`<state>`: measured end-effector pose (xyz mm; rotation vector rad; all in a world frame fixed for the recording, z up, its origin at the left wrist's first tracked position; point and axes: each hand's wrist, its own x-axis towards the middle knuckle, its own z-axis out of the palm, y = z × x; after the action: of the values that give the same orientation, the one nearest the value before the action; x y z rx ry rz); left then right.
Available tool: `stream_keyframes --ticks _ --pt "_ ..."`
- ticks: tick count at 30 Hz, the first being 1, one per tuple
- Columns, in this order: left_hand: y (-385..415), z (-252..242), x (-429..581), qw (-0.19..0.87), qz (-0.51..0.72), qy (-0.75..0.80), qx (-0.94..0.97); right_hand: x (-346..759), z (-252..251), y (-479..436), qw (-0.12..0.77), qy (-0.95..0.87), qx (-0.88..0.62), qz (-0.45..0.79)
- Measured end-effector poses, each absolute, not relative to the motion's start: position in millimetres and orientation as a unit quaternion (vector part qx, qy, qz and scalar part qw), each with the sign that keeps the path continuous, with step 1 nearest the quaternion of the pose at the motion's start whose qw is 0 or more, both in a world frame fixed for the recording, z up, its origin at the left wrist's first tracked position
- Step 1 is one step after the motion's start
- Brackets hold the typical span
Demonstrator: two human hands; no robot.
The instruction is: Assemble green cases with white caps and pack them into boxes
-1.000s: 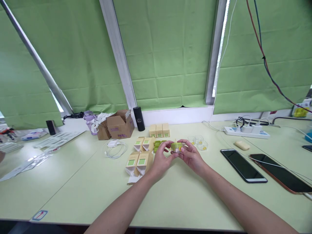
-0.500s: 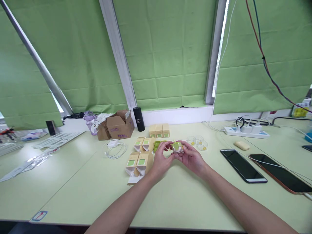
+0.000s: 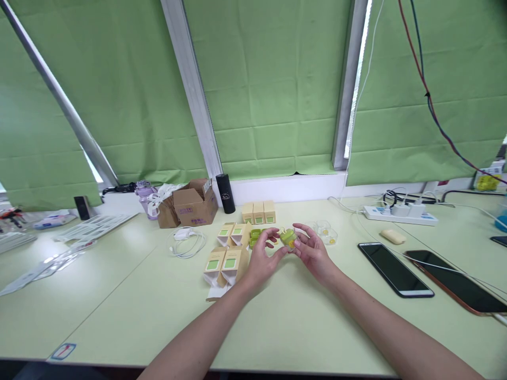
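Between my two hands is a small green case (image 3: 288, 237) in a clear plastic shell, with a yellow spot on its lower right. My right hand (image 3: 315, 258) grips it by the right side, thumb on the front and index finger raised above. My left hand (image 3: 264, 258) is curled at the left side, with its thumb at the lower edge; exact finger contact is hard to make out. Behind my left fingers lie more green cases (image 3: 254, 237), partly hidden. Right of the hands sit several clear plastic shells (image 3: 328, 235) with yellow spots.
Several open kraft boxes with green labels (image 3: 233, 261) stand left of my hands, and closed ones (image 3: 259, 212) behind. Farther off are a cardboard carton (image 3: 196, 203), a black cylinder (image 3: 225, 193) and a white charger cable (image 3: 188, 243). Phones (image 3: 396, 269) and a power strip (image 3: 400, 215) lie right.
The green case has turned and tilted between my hands, and its yellow spot now faces forward. My right index finger has lifted, and my left fingers have loosened a little.
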<state>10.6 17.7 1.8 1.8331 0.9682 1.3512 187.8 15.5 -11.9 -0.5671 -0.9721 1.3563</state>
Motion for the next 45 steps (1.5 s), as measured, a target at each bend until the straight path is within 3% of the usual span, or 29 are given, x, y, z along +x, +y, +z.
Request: stream_keyframes --ticks 23,30,36,45 --pt "21 -2 16 0.347 0.505 0.376 0.696 187 -21 21 0.629 -0.517 -0.243 0.527" --pt "19 0 14 0.344 0.509 0.378 0.693 194 -20 25 0.671 -0.494 -0.290 0.471" --pt "17 -1 12 0.298 0.478 0.403 0.722 198 -24 35 0.708 -0.436 -0.383 0.401" --pt "17 -6 9 0.234 0.393 0.417 0.786 198 -26 38 0.714 -0.432 -0.402 0.376"
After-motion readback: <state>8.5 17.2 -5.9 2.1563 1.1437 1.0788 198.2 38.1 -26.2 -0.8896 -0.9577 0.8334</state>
